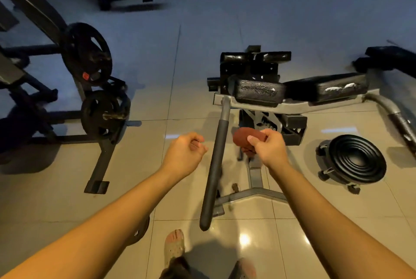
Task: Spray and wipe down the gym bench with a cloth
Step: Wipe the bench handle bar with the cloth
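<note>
Right hand [269,147]: fingers curled round bunched reddish-brown cloth [243,138], held up before the gym bench [258,93], lower than its worn black pads. Left hand [186,151]: fingers curled, holding nothing, left of padded handle bar [216,166]. Tiled floor [186,110] beneath.

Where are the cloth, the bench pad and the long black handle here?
cloth [240,136], head view, on its bunched rounded top.
bench pad [258,93], head view, on the middle of its black face.
long black handle [215,166], head view, midway along its dark sleeve.
</note>
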Available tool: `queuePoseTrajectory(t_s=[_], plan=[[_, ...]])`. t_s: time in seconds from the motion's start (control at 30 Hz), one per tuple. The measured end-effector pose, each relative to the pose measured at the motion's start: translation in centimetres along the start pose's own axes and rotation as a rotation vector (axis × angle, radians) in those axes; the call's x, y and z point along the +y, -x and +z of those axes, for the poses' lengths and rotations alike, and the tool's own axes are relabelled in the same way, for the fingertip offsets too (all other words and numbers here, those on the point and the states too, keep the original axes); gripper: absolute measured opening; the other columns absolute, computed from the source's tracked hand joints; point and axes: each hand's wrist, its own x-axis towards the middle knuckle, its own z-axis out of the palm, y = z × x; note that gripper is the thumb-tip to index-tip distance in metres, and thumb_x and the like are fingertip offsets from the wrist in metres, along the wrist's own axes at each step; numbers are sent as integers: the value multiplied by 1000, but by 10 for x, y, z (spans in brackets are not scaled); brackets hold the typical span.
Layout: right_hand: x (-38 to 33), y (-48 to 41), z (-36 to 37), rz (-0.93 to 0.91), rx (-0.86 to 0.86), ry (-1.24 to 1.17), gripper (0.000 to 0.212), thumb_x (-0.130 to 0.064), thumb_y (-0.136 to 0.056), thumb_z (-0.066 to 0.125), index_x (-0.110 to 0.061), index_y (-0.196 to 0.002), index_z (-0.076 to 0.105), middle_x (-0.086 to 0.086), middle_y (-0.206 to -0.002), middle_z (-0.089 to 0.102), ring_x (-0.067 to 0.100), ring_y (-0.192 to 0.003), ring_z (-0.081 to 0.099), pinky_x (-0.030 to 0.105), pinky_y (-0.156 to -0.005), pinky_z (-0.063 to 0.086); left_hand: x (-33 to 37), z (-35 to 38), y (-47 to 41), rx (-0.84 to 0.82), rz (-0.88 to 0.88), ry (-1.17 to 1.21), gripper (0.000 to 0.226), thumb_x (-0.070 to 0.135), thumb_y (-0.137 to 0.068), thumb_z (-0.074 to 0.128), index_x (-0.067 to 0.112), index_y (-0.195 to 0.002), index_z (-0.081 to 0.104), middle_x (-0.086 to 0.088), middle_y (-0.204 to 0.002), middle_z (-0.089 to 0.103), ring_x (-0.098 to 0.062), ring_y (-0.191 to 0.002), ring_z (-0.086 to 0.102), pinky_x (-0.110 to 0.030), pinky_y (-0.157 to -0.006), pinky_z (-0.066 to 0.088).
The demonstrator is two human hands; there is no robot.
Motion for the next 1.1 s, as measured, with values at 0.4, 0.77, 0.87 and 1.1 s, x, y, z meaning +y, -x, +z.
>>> queuePoseTrajectory(t_s=[0.4,0.77,0.87,1.1], plan=[[14,42,48,-32,-208,-137,7,-2,-97,60,-3,-103,63,19,-99,62,31,-97,67,49,-90,59,-8,17,-107,-382,0,44,17,34,-86,80,18,-83,76,-2,-75,70,-21,-79,67,-42,-84,57],[12,54,46,199,-132,56,10,-18,-93,64,-22,-102,62,3,-103,62,24,-103,59,35,-85,48,4,15,-120,-490,25,-191,27,39,-87,77,18,-79,62,-3,-74,67,-27,-76,68,-50,-79,62],[9,57,71,139,-57,-19,15,-17,-92,61,-15,-106,63,9,-106,66,26,-103,62,48,-96,51,8,12,-120,-496,7,-232,30,39,-89,76,19,-78,57,-4,-74,67,-25,-68,67,-50,-76,63],[33,106,56,178,-293,73,12,-11,-91,62,-13,-102,60,12,-107,62,26,-100,61,52,-97,53,17,4,-110,-492,7,-211,29,36,-94,70,13,-81,59,-12,-82,69,-26,-72,66,-50,-70,65]])
